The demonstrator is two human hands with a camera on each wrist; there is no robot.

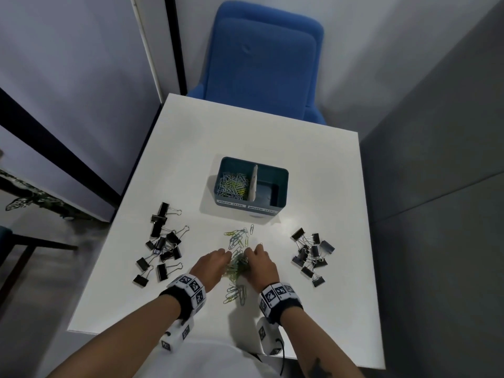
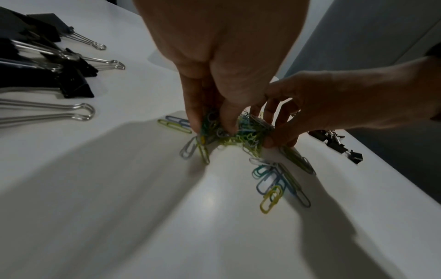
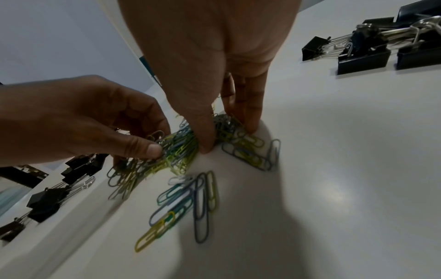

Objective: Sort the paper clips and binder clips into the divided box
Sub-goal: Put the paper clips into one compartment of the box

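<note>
A tangled bunch of coloured paper clips (image 1: 239,264) lies on the white table (image 1: 191,148) between my hands. My left hand (image 1: 227,259) pinches its left side and my right hand (image 1: 249,255) pinches its right side. In the left wrist view, the left hand (image 2: 212,126) has thumb and fingers dug into the bunch (image 2: 245,136). In the right wrist view, the right hand (image 3: 227,138) grips the bunch (image 3: 181,149) from above. Beyond them stands the teal divided box (image 1: 283,181), with paper clips (image 1: 233,185) in its left compartment. Its right compartment looks bare.
Black binder clips lie in a pile at the left (image 1: 161,241) and another at the right (image 1: 312,255). Loose paper clips lie ahead of my hands (image 1: 240,236) and close behind them (image 1: 236,293). A blue chair (image 1: 261,64) stands past the table's far edge.
</note>
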